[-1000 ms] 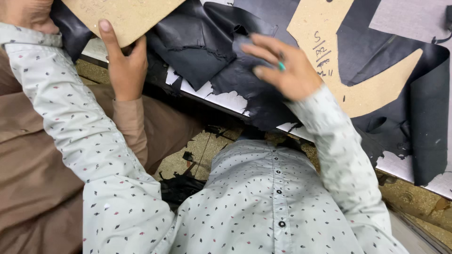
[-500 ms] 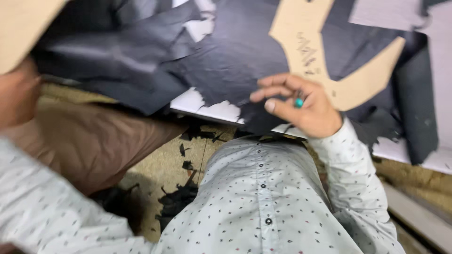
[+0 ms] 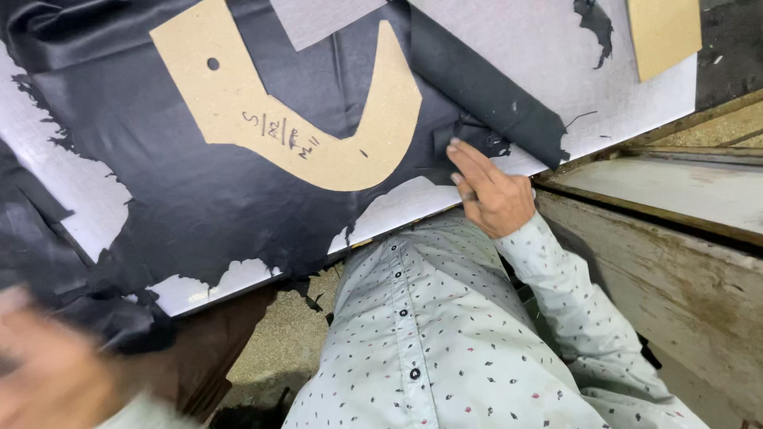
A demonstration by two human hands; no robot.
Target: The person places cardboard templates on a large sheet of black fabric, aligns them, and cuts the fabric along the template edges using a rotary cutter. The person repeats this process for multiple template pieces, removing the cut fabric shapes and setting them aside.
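Black leather sheet (image 3: 199,199) lies spread over the white cutting board (image 3: 548,71), covering most of the left and centre of the frame; its lower edge is ragged, with bare board showing through along the bottom. Nearest the camera, bottom centre: the person's spotted light shirt (image 3: 421,349), buttoned down the front. Bottom left corner: left hand (image 3: 56,373), heavily motion-blurred; cannot tell how its fingers are set or whether it holds anything. It sits just below the crumpled dark edge of the leather at lower left.

Right of centre, at the board's near edge: right hand (image 3: 489,191), sleeve running down to the lower right. Fingers are stretched out fairly flat and close together, tips pressing on the leather where a folded flap (image 3: 485,91) of it meets the board edge. Nothing is clasped; the hand rests on the material rather than closing round it.

Farther up, centre: tan cardboard pattern (image 3: 318,127), hooked shape with a small punched hole near its upper left, handwriting in the middle, lying flat on the leather, apart from the right hand. Upper right corner: second cardboard piece (image 3: 664,32) on bare board. Right edge: worn wooden bench frame (image 3: 675,230).
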